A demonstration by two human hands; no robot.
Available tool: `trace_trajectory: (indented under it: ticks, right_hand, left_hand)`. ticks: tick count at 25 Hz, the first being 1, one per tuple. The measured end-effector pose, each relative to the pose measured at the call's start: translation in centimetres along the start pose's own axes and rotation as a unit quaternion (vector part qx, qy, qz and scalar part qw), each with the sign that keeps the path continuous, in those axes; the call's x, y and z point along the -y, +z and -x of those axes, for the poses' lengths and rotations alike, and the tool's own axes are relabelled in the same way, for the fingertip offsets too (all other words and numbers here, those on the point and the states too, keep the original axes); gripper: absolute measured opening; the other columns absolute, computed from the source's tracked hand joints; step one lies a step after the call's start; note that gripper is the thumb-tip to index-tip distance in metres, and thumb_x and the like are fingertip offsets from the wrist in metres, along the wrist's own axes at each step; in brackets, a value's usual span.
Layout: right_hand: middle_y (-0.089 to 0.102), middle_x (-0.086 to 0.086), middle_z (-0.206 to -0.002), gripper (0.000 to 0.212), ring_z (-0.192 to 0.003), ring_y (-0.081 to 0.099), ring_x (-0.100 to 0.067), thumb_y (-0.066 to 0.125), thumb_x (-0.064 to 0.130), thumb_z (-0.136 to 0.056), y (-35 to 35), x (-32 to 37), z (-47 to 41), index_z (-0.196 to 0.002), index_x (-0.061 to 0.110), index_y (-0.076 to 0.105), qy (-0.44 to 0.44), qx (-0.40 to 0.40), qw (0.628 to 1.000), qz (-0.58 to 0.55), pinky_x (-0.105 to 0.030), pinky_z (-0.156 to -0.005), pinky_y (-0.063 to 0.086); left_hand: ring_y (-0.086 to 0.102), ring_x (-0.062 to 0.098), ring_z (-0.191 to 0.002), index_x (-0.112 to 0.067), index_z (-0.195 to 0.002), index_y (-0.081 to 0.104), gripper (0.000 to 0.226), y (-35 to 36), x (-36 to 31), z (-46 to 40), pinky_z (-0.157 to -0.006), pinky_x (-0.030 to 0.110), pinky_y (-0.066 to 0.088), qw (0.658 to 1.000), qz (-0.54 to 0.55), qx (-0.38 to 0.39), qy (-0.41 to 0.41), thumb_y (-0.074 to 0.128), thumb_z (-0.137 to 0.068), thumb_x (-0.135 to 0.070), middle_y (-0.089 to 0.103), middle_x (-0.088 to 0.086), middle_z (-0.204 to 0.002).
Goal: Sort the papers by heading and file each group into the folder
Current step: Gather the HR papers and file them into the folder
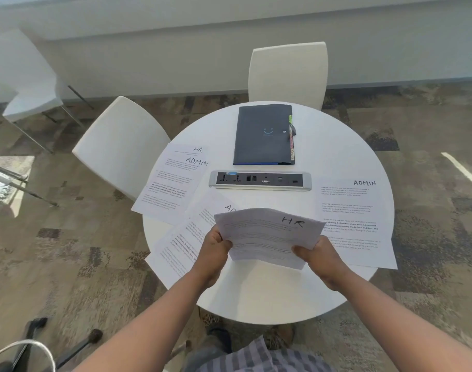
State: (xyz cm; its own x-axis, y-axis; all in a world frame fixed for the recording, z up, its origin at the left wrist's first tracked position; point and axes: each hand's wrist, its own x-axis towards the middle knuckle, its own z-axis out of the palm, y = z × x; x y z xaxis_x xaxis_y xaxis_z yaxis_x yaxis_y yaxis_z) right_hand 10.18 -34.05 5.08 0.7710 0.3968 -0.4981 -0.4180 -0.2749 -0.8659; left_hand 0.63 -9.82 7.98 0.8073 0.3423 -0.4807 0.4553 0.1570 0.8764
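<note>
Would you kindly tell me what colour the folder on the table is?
The folder is dark grey, with a blue bottom edge; the head view shows it.

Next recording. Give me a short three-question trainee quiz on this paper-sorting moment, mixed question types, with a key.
1. True or false: the dark grey expanding folder with coloured tabs lies closed on the round white table.
2. Which heading is handwritten on the white printed sheet held by the left hand and right hand? A) ADMIN B) HR C) SALES
3. Fill in: the lone sheet at the table's right is headed ____.

Key: 1 true; 2 B; 3 ADMIN.
</note>
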Motion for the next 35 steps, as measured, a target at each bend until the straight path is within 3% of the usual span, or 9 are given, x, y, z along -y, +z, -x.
trace_trajectory:
  ticks: [6, 9, 12, 15, 21, 26, 29, 33, 35]
  right_hand:
    - [0.073, -0.014, -0.115, 0.037, -0.114, 0.064, -0.036, 0.058, -0.007, -0.093, 0.1, -0.3, 0.0, -0.103, 0.026, 0.07, -0.002, 0.0, 1.0, 0.018, -0.048, -0.099, 0.051]
    - [0.069, -0.026, -0.116, 0.028, -0.1, 0.064, -0.035, 0.06, -0.002, -0.093, -0.2, -1.2, -0.1, -0.1, 0.021, 0.072, 0.0, -0.003, 1.0, 0.02, -0.045, -0.088, 0.05]
    - [0.07, -0.025, -0.115, 0.022, -0.103, 0.065, -0.043, 0.062, 0.0, -0.093, -0.2, -1.1, -0.4, -0.103, 0.016, 0.073, 0.006, -0.011, 1.0, 0.019, -0.059, -0.099, 0.05]
    - [0.072, -0.02, -0.114, 0.026, -0.115, 0.062, -0.045, 0.063, -0.001, -0.092, 0.1, -1.2, -0.2, -0.105, 0.02, 0.073, 0.014, -0.01, 1.0, 0.013, -0.061, -0.104, 0.045]
    - [0.08, 0.0, -0.106, 0.028, -0.103, 0.074, -0.024, 0.061, -0.004, -0.096, 0.9, 2.3, 0.1, -0.109, 0.016, 0.074, 0.01, -0.002, 1.0, -0.024, -0.043, -0.095, 0.057]
    - [0.077, -0.007, -0.116, 0.025, -0.108, 0.073, -0.03, 0.064, 0.005, -0.099, 2.6, 4.0, -1.3, -0.122, 0.009, 0.07, -0.009, 0.047, 0.998, -0.051, -0.046, -0.095, 0.057]
    - [0.078, -0.006, -0.115, 0.022, -0.103, 0.075, -0.026, 0.059, 0.007, -0.102, 4.6, 4.3, -1.9, -0.12, 0.009, 0.07, 0.02, 0.07, 0.997, -0.04, -0.037, -0.083, 0.059]
    - [0.079, -0.008, -0.11, 0.019, -0.097, 0.076, -0.027, 0.058, 0.006, -0.102, 8.5, 4.8, -4.2, -0.116, 0.007, 0.071, 0.049, 0.03, 0.998, -0.036, -0.035, -0.075, 0.057]
    - [0.079, -0.008, -0.108, 0.018, -0.093, 0.076, -0.027, 0.058, 0.006, -0.102, 10.5, 5.6, -5.7, -0.115, 0.007, 0.071, 0.056, 0.005, 0.998, -0.043, -0.038, -0.074, 0.058]
  left_hand:
    - [0.066, 0.009, -0.112, -0.018, -0.123, 0.068, 0.058, -0.1, 0.4, -0.2, -0.087, 0.022, 0.048, 0.999, -0.028, 0.03, -0.007, 0.036, -0.092, 0.019, 0.076, -0.004, -0.116]
    - [0.067, 0.004, -0.107, -0.021, -0.115, 0.071, 0.051, 0.0, 0.7, 0.0, -0.086, 0.022, 0.047, 0.998, -0.038, 0.041, -0.018, 0.038, -0.098, 0.014, 0.077, -0.01, -0.11]
    - [0.063, 0.013, -0.118, -0.018, -0.124, 0.068, 0.044, -0.6, 1.4, -0.7, -0.096, 0.031, 0.048, 0.998, -0.055, 0.03, -0.027, 0.041, -0.1, 0.008, 0.075, -0.006, -0.117]
    - [0.061, 0.018, -0.124, -0.025, -0.123, 0.069, 0.039, -1.0, 2.5, -0.9, -0.108, 0.039, 0.044, 0.992, -0.097, 0.064, -0.049, 0.044, -0.104, -0.001, 0.073, -0.004, -0.124]
    - [0.065, 0.015, -0.12, -0.022, -0.126, 0.068, 0.027, -2.0, 1.2, -1.3, -0.105, 0.035, 0.048, 0.992, -0.099, 0.072, -0.027, 0.049, -0.108, -0.016, 0.074, -0.009, -0.123]
    - [0.074, 0.021, -0.106, -0.01, -0.121, 0.067, 0.023, -4.5, -1.9, -2.1, -0.088, 0.032, 0.058, 0.998, -0.051, 0.037, -0.006, 0.048, -0.108, -0.011, 0.078, 0.002, -0.113]
    - [0.075, 0.023, -0.103, -0.01, -0.118, 0.067, 0.021, -6.7, -2.6, -2.7, -0.082, 0.031, 0.06, 1.0, -0.025, 0.018, -0.005, 0.049, -0.107, -0.009, 0.078, 0.005, -0.111]
    - [0.075, 0.022, -0.098, -0.011, -0.112, 0.068, 0.015, -11.2, -2.7, -4.6, -0.083, 0.031, 0.06, 1.0, -0.024, -0.008, -0.01, 0.055, -0.106, -0.013, 0.079, 0.003, -0.106]
    - [0.07, 0.019, -0.088, -0.012, -0.106, 0.068, 0.011, -14.2, -2.4, -6.2, -0.072, 0.022, 0.056, 0.998, -0.027, -0.06, -0.012, 0.057, -0.104, -0.012, 0.077, 0.003, -0.099]
